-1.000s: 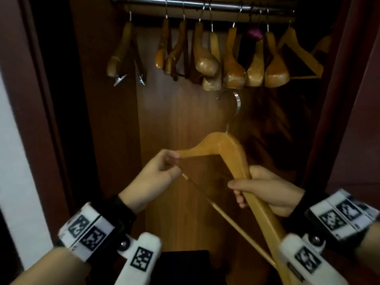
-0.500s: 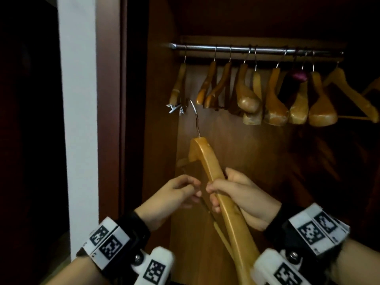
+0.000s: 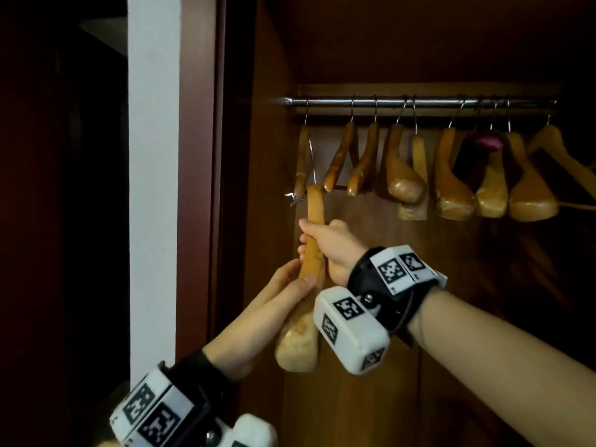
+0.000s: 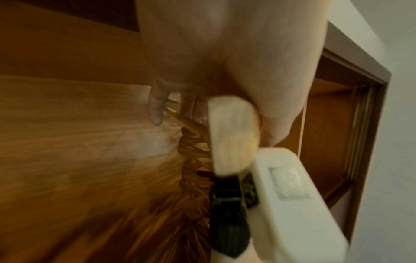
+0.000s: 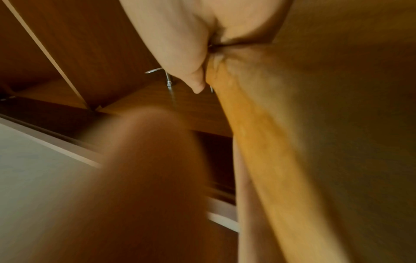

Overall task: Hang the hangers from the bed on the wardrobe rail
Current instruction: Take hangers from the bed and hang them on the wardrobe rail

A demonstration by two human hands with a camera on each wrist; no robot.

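Head view shows many hangers [image 3: 403, 175] already on the rail [image 3: 419, 102] above the hands, while the right hand [image 3: 329, 245] grips one more hanger [image 3: 314, 221] below it, not hooked yet, and the left hand [image 3: 283, 295] holds its lower end.

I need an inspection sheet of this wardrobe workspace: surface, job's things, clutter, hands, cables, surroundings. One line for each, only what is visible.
Surface: wardrobe rail, metal, horizontal, near the wardrobe top.
Job's things: held wooden hanger, raised upright, its hook below the rail, not yet hung; hung hangers in a row on the rail.
Clutter: one dark hanger with purple top among the wooden ones.
Hands: right hand grips the held hanger's arm; left hand holds it lower down.
Cables: nothing seen.
Surroundings: brown wardrobe side panel; white wall strip on the left.
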